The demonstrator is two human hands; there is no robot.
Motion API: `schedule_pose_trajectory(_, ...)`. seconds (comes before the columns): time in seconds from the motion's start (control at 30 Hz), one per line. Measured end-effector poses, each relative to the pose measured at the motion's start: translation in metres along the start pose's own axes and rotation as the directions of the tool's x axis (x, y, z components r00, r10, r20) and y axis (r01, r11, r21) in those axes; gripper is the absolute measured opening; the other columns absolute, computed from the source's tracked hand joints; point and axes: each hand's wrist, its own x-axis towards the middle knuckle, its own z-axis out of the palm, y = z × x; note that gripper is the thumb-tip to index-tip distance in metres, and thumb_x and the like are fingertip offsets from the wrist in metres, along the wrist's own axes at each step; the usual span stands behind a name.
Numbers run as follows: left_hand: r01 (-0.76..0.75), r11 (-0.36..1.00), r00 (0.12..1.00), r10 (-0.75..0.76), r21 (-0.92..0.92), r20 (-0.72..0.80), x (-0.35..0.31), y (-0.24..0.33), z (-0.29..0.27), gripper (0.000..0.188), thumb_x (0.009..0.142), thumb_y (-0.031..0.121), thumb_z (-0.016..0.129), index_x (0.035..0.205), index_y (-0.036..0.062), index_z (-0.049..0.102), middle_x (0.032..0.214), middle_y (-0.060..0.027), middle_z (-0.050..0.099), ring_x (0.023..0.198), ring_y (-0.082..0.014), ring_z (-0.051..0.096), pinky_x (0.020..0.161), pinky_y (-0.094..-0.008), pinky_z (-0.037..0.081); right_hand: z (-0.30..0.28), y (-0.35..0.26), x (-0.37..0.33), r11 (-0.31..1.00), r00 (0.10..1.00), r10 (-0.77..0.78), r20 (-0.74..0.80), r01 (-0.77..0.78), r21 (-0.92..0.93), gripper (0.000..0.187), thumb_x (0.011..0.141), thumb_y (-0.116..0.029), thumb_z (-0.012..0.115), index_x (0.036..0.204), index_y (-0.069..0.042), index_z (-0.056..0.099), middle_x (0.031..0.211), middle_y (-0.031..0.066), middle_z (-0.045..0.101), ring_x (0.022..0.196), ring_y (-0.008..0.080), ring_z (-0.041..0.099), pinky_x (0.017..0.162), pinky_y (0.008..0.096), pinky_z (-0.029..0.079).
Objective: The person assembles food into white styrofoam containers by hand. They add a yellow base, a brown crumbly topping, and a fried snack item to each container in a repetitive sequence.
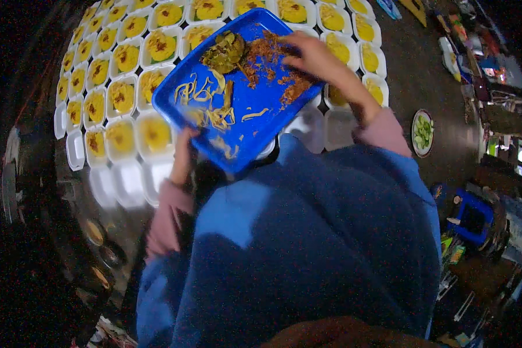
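A blue tray is tilted across the rows of boxes, in front of my body. My left hand grips its near left rim. On the tray lie brown shreds along the far right side, a dark green-brown leafy lump at the far left, and pale yellow strips nearer the left. Over the brown shreds reaches my right hand, slightly blurred, its thumb and fingers apart. I see nothing held between them.
White foam boxes of yellow rice stand in close rows beyond and left of the tray, many with brown topping. A plate of sliced cucumber sits at the right. Farther right are a blue frame-like container and clutter.
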Motion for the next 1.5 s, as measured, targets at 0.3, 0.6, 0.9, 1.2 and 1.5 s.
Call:
schedule_pose_trajectory(0.3,0.027,0.999,0.999,-0.026,-0.017,0.044,-0.001,-0.006,0.032,0.028,0.065,0.023,0.048,0.084,0.0038,0.045,0.08,-0.0124,0.053,0.073,-0.0205,0.049,0.064,-0.0302,0.041,0.03,-0.03,-0.033,0.967,0.957,0.198,0.212,-0.156,-0.2,0.028,0.068,-0.008,0.049,0.096,-0.004,0.051,0.091,0.015,0.05,0.086,0.0302,0.048,0.073,0.0358,0.04)
schedule_pose_trajectory(0.6,0.057,0.995,0.995,-0.05,-0.086,0.084,0.016,-0.025,0.1,0.03,0.064,0.023,0.049,0.086,0.002,0.048,0.082,-0.0109,0.053,0.075,-0.0197,0.047,0.068,-0.0297,0.038,-0.029,0.007,-0.066,0.802,0.841,0.541,0.007,-0.518,0.299,0.025,0.07,-0.009,0.054,0.096,-0.005,0.054,0.085,0.01,0.057,0.077,0.0175,0.055,0.071,0.0261,0.043)
schedule_pose_trajectory(0.9,0.003,1.0,0.997,-0.004,0.006,0.077,0.037,-0.018,0.076,0.028,0.068,0.016,0.044,0.089,-0.0014,0.048,0.088,-0.0112,0.051,0.085,-0.0212,0.048,0.078,-0.0314,0.036,-0.044,0.076,-0.117,0.289,0.594,0.793,0.133,-0.559,0.777,0.024,0.07,-0.007,0.057,0.092,0.003,0.054,0.085,0.0067,0.057,0.073,0.0108,0.054,0.068,0.0204,0.043)
schedule_pose_trajectory(1.2,-0.09,0.994,0.995,0.087,-0.061,-0.053,0.048,-0.011,0.015,0.029,0.065,0.019,0.047,0.089,0.0038,0.045,0.084,-0.0132,0.053,0.079,-0.0239,0.051,0.07,-0.0329,0.039,0.019,0.115,-0.172,0.916,0.906,0.313,-0.284,-0.367,-0.163,0.01,0.066,-0.009,0.055,0.073,-0.003,0.058,0.069,0.0092,0.056,0.06,0.0192,0.055,0.053,0.0275,0.042)
schedule_pose_trajectory(1.5,-0.164,0.98,0.986,0.161,-0.116,-0.029,0.032,0.014,0.046,0.016,0.067,0.018,0.048,0.077,0.0062,0.046,0.083,-0.0125,0.054,0.08,-0.0244,0.051,0.071,-0.0333,0.038,0.015,0.12,-0.185,0.85,0.845,0.506,-0.172,-0.523,-0.071,0.011,0.064,-0.008,0.055,0.073,-0.004,0.059,0.072,0.0109,0.056,0.063,0.023,0.055,0.057,0.0289,0.043)
